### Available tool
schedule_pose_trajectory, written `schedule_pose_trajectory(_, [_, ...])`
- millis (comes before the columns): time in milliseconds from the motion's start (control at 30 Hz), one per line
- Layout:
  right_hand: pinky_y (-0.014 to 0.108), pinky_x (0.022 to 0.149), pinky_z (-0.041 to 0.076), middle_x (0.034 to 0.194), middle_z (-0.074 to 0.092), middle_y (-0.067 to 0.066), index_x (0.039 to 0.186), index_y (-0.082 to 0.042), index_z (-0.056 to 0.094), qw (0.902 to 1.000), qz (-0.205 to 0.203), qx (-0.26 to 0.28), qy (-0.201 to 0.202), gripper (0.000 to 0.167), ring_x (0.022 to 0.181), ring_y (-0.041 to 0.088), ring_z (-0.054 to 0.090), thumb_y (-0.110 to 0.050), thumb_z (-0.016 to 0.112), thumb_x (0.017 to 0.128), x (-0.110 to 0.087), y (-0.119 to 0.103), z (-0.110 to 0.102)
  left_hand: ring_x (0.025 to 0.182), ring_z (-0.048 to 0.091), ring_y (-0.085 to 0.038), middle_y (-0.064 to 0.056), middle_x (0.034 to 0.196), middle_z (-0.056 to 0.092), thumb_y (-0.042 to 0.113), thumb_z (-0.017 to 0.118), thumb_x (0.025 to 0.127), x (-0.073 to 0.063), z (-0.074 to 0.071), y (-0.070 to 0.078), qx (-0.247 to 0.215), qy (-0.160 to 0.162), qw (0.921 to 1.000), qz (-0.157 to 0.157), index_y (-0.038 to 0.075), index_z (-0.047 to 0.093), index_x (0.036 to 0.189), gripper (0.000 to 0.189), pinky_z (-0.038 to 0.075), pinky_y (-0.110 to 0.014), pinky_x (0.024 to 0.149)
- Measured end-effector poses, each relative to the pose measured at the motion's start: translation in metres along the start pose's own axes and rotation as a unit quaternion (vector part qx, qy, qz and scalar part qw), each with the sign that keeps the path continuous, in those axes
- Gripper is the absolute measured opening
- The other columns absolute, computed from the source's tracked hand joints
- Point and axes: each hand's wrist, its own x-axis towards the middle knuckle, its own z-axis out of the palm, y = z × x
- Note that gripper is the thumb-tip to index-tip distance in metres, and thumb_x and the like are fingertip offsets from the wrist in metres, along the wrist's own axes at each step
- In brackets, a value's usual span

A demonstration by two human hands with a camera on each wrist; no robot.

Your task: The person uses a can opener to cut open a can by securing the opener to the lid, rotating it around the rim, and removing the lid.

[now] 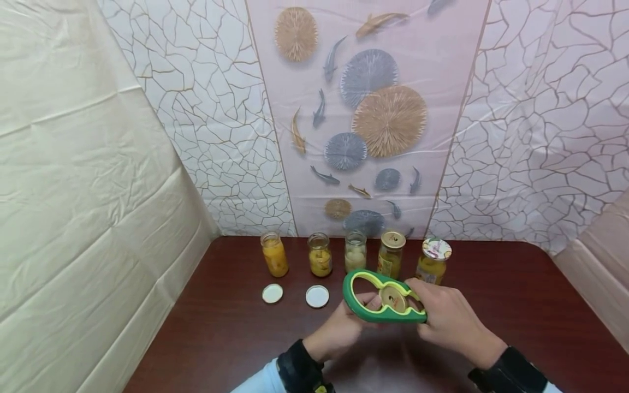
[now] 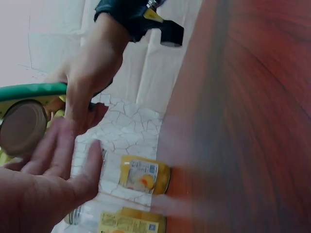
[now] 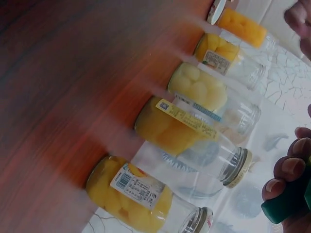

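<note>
My right hand (image 1: pixel 449 316) grips a green jar opener (image 1: pixel 350 295) with a light-green scalloped inner edge, by its handle end. Inside the opener's loop sits a gold metal lid (image 1: pixel 393 299), apart from any jar. My left hand (image 1: pixel 339 330) is just below the opener, palm upward in the left wrist view, its fingers (image 2: pixel 60 150) loosely extended right by the lid (image 2: pixel 22 128). Behind the opener stands an uncovered jar of pale round pieces (image 1: pixel 355 259). Beside it are a gold-lidded jar (image 1: pixel 390 265) and a jar with a patterned white lid (image 1: pixel 436 249).
Toward the left of the dark red table (image 1: pixel 216 327) stand two more uncovered jars, one of orange fruit (image 1: pixel 275 258) and one of yellow fruit (image 1: pixel 320 262). In front of them lie two loose white lids, the left lid (image 1: pixel 272 293) and the right lid (image 1: pixel 316 296). A patterned curtain (image 1: pixel 314 207) hangs behind.
</note>
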Motion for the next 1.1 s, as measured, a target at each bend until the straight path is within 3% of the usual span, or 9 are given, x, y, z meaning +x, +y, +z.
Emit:
schedule_pose_trajectory(100, [0.021, 0.054, 0.039, 0.082, 0.064, -0.016, 0.114, -0.02, 0.067, 1.0, -0.003, 0.003, 0.005, 0.062, 0.065, -0.008, 0.044, -0.003, 0.081, 0.056, 0.001, -0.001, 0.003, 0.111, 0.07, -0.001, 0.0, 0.125, 0.077, 0.05, 0.065, 0.104, -0.001, 0.001, -0.001, -0.023, -0.015, 0.9996, 0.002, -0.001, 0.064, 0.145, 0.065, 0.055, -0.037, 0.108])
schedule_pose_trajectory(333, [0.02, 0.055, 0.04, 0.084, 0.067, -0.015, 0.114, -0.02, 0.067, 0.9998, 0.0, 0.016, 0.01, 0.061, 0.066, -0.008, 0.047, -0.002, 0.082, 0.058, -0.001, 0.001, 0.002, 0.117, 0.071, -0.004, 0.006, 0.128, 0.074, 0.052, 0.066, 0.105, 0.012, 0.001, -0.005, -0.091, -0.066, 0.9937, 0.009, -0.004, 0.055, 0.151, 0.073, 0.051, -0.047, 0.117])
schedule_pose_trajectory(600, [0.021, 0.056, 0.04, 0.086, 0.069, -0.013, 0.117, -0.018, 0.067, 0.9997, 0.015, 0.018, 0.011, 0.063, 0.067, -0.008, 0.048, 0.0, 0.081, 0.057, -0.005, 0.004, -0.002, 0.112, 0.071, -0.006, 0.008, 0.121, 0.074, 0.058, 0.077, 0.094, 0.02, 0.003, -0.005, -0.124, -0.093, 0.9879, 0.014, -0.01, 0.051, 0.151, 0.092, 0.055, -0.038, 0.107])
schedule_pose_trajectory(733, [0.022, 0.056, 0.042, 0.087, 0.069, -0.014, 0.117, -0.019, 0.067, 0.9996, 0.017, 0.018, 0.014, 0.063, 0.069, -0.007, 0.05, 0.0, 0.08, 0.059, -0.007, 0.005, -0.003, 0.114, 0.071, -0.006, 0.007, 0.124, 0.074, 0.055, 0.077, 0.095, 0.021, 0.006, -0.005, -0.139, -0.101, 0.985, 0.015, -0.008, 0.052, 0.15, 0.087, 0.056, -0.034, 0.105])
schedule_pose_trajectory(933, [0.023, 0.057, 0.045, 0.089, 0.069, -0.012, 0.118, -0.017, 0.067, 0.9993, -0.006, 0.006, 0.036, 0.062, 0.071, -0.002, 0.055, -0.001, 0.078, 0.059, -0.009, 0.01, -0.004, 0.111, 0.073, -0.006, 0.006, 0.121, 0.075, 0.037, 0.075, 0.102, 0.019, 0.009, -0.003, -0.156, -0.071, 0.9851, -0.011, 0.001, 0.06, 0.146, 0.059, 0.057, -0.036, 0.107])
schedule_pose_trajectory(1000, [0.024, 0.056, 0.045, 0.091, 0.07, -0.009, 0.12, -0.015, 0.067, 0.9991, -0.006, -0.003, 0.042, 0.064, 0.071, 0.0, 0.056, -0.002, 0.078, 0.059, -0.011, 0.014, -0.005, 0.11, 0.073, -0.007, 0.006, 0.12, 0.075, 0.027, 0.069, 0.106, 0.019, 0.009, -0.003, -0.137, -0.049, 0.9892, -0.019, 0.003, 0.062, 0.145, 0.047, 0.056, -0.042, 0.111])
schedule_pose_trajectory(1100, [0.027, 0.057, 0.047, 0.096, 0.072, -0.006, 0.127, -0.013, 0.066, 0.9989, 0.01, -0.011, 0.044, 0.062, 0.075, 0.003, 0.059, -0.006, 0.08, 0.066, -0.014, 0.02, -0.004, 0.109, 0.074, -0.01, 0.0, 0.121, 0.076, 0.016, 0.064, 0.107, 0.019, 0.007, -0.004, -0.106, -0.013, 0.9938, -0.03, 0.002, 0.063, 0.143, 0.038, 0.051, -0.052, 0.117])
